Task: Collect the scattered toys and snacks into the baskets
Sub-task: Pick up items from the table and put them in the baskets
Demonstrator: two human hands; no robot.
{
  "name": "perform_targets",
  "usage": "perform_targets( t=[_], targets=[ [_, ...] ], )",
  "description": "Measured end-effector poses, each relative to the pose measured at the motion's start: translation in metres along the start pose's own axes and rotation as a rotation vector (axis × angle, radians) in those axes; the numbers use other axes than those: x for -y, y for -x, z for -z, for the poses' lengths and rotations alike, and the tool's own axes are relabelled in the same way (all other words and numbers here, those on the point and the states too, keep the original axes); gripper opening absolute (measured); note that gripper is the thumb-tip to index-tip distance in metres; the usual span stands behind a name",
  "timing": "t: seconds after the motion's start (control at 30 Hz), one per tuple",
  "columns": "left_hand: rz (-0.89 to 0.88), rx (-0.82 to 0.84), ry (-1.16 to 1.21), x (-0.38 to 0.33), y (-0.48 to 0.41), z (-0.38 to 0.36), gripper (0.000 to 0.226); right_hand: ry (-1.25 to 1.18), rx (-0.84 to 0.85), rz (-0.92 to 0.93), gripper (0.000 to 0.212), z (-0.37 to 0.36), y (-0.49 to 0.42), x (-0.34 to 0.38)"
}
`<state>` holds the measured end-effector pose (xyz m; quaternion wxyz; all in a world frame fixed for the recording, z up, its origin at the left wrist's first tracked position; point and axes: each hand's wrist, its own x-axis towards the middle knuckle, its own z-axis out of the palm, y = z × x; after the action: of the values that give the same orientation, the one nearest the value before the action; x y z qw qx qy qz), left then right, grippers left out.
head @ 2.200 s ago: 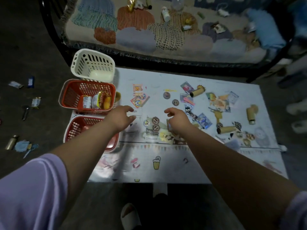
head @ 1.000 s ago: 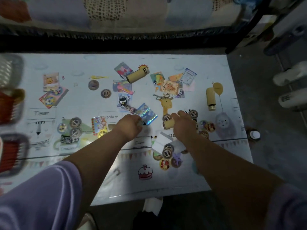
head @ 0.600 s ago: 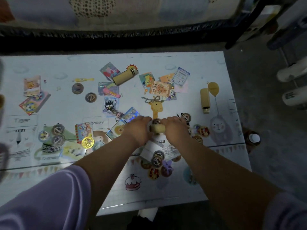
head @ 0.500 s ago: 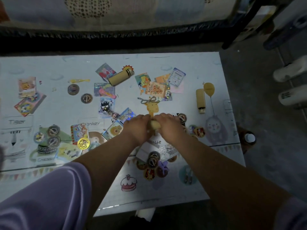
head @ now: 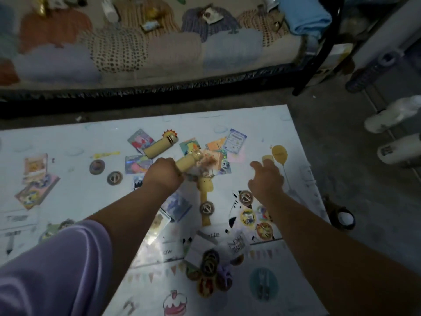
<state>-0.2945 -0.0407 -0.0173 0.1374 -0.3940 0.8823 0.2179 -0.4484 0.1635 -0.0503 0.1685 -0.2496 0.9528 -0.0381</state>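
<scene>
Our left grip (head: 166, 176) curls round a yellow tube (head: 186, 161). Our right grip (head: 266, 179) is loose and empty, and the next tube (head: 267, 158) lies just beyond it, near the worktop's (head: 68, 190) right edge.

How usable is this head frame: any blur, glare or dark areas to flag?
Head view: dim overall, darkest at the corners; a glare patch on the table washes out print beside the left forearm; motion blur smears the tan tube in the left hand and the cards next to it; the right hand is slightly soft.
</scene>
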Motion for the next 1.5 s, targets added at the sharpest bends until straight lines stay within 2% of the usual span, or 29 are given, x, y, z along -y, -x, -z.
perform_targets(
  t=[0.13, 0.3, 0.5, 0.63, 0.77, 0.87, 0.93, 1.0, 1.07, 1.17, 1.27, 1.33, 1.4, 1.5],
  targets=[
    [0.02, -0.127, -0.032, 0.021, -0.035, 0.012, 0.044, 0.023, 0.051, -0.184, 0.047, -0.012, -0.017, -0.008],
    [0.035, -0.031, -0.124, 0.038, -0.086, 0.006, 0.057, 0.005, 0.124, -0.296, 0.045, -0.026, -0.035, -0.01],
    [0.084, 0.057, -0.145, 0.031, -0.097, -0.013, 0.062, 0.063, 0.055, -0.263, 0.038, -0.042, -0.038, -0.008],
    [0.077, 0.064, -0.211, 0.033, -0.099, -0.017, 0.044, -0.065, 0.077, -0.232, 0.038, -0.046, -0.038, -0.002],
    [-0.037, 0.053, -0.305, 0.033, -0.096, -0.02, 0.04, -0.15, 0.094, -0.201, 0.028, -0.049, -0.036, 0.008],
    [-0.056, 0.042, -0.278, 0.034, -0.089, -0.023, 0.042, -0.259, 0.039, -0.198, 0.025, -0.046, -0.032, 0.021],
    [-0.072, 0.02, -0.134, 0.036, -0.085, -0.025, 0.039, -0.386, 0.015, -0.168, 0.025, -0.04, -0.028, 0.032],
    [-0.088, 0.021, 0.104, 0.032, -0.077, -0.022, 0.04, -0.506, -0.038, -0.057, 0.021, -0.036, -0.026, 0.043],
    [-0.024, 0.049, 0.4, 0.026, -0.064, -0.013, 0.043, -0.704, -0.005, 0.005, 0.014, -0.029, -0.024, 0.056],
    [0.139, 0.152, 0.909, 0.014, -0.041, 0.007, 0.039, -1.195, 0.175, -0.169, 0.014, 0.003, -0.009, 0.083],
    [0.193, 0.214, 1.131, 0.006, -0.021, 0.028, 0.045, -1.529, 0.362, -0.333, 0.016, 0.029, 0.003, 0.107],
    [0.195, 0.231, 1.207, 0.005, -0.008, 0.039, 0.051, -1.601, 0.483, -0.338, 0.012, 0.047, 0.013, 0.121],
    [0.192, 0.226, 1.228, 0.008, 0.007, 0.05, 0.058, -1.574, 0.583, -0.254, 0.018, 0.061, 0.021, 0.131],
    [0.196, 0.234, 1.25, 0.014, 0.027, 0.062, 0.059, -1.435, 0.602, -0.135, 0.019, 0.076, 0.031, 0.135]
  ],
)
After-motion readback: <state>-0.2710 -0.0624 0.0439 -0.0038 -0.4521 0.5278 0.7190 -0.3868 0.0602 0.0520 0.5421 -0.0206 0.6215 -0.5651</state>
